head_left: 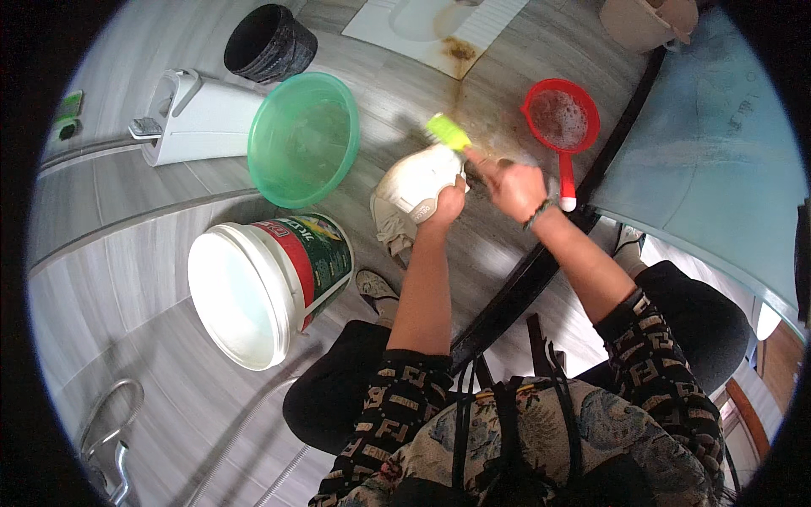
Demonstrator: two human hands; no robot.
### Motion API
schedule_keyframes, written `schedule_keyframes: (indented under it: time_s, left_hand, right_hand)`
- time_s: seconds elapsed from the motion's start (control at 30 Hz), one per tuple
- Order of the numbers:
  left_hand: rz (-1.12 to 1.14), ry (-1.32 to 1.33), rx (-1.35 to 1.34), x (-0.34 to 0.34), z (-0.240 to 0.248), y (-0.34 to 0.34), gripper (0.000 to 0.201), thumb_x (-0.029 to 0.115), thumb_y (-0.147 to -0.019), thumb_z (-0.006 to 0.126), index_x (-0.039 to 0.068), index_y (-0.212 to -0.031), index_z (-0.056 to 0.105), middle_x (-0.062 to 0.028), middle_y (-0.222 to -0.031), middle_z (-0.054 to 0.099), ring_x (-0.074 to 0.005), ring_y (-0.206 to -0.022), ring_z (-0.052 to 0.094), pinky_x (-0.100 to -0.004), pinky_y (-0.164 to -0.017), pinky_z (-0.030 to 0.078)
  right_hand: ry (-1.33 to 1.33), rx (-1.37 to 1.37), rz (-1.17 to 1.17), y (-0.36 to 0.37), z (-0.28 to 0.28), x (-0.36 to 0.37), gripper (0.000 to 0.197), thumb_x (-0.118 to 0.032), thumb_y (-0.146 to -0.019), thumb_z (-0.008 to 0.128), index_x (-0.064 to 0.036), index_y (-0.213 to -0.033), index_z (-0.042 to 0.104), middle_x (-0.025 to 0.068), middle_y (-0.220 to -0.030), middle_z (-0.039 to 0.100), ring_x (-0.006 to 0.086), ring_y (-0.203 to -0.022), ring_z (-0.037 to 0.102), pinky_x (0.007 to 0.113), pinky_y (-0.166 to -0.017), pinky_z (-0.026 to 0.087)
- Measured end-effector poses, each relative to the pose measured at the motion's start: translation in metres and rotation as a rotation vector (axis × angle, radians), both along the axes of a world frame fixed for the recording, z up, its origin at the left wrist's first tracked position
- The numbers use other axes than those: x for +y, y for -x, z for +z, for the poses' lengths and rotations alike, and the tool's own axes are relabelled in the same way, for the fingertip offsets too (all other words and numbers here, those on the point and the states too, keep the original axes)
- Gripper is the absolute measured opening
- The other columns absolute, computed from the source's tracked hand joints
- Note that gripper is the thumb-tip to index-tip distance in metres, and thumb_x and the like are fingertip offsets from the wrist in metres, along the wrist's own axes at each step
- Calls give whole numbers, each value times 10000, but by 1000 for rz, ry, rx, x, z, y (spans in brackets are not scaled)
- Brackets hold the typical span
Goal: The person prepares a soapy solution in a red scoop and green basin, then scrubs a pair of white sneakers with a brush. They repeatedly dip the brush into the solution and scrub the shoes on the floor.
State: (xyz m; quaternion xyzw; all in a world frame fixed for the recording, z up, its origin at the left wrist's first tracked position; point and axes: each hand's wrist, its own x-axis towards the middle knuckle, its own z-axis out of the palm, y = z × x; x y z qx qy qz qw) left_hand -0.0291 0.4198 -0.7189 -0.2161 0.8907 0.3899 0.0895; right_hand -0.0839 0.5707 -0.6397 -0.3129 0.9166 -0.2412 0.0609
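My left hand (450, 203) is closed on a white shoe (414, 179), held up over the wet floor in the middle. A lime-green scrubbing brush (448, 132) is gripped by its handle in my right hand (518, 189), and its head is at the shoe's far end. Whether the bristles touch the shoe, I cannot tell. Beneath the held shoe lies a second off-white item (394, 226), perhaps another shoe, partly hidden. Right of my right hand, a red dipper (568, 160) with a white-tipped handle stands on the floor, holding foamy water.
A green basin (267, 181), a black bucket (293, 55) and a large white bucket (203, 313) stand on the left, near a grey-white bin (207, 127). A white squat toilet (405, 51) is at the far side. A dark sill (524, 283) and glass panel (710, 152) run along the right.
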Motion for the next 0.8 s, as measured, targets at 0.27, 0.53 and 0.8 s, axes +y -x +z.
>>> schedule_keyframes:
  time_s: [0.27,0.53,0.8]
  left_hand:
    - [-82,81,-40,21,13,-3,462,290,-827,413,-44,-1146,433,-211,-1176,438,-278,-1135,368,-309,-960,249]
    - [533,-929,122,39,34,-4,338,139,-767,544,-104,-1000,516,-88,-989,549,-176,-904,508,-262,-785,387]
    - [786,-1214,283,30,55,-11,211,124,-767,539,-63,-863,564,-53,-832,558,-138,-737,522,-248,-669,402]
  right_hand:
    - [-355,-29,-34,17,-11,30,521,-139,-719,464,-260,-1222,403,108,-626,582,273,-557,578,400,-472,452]
    - [-339,-28,-106,17,-31,46,548,-151,-715,465,-270,-1242,376,131,-628,580,270,-533,574,395,-470,454]
    - [-350,-41,-122,22,-51,52,428,-170,-774,415,-276,-1188,442,142,-676,584,304,-603,575,420,-510,456]
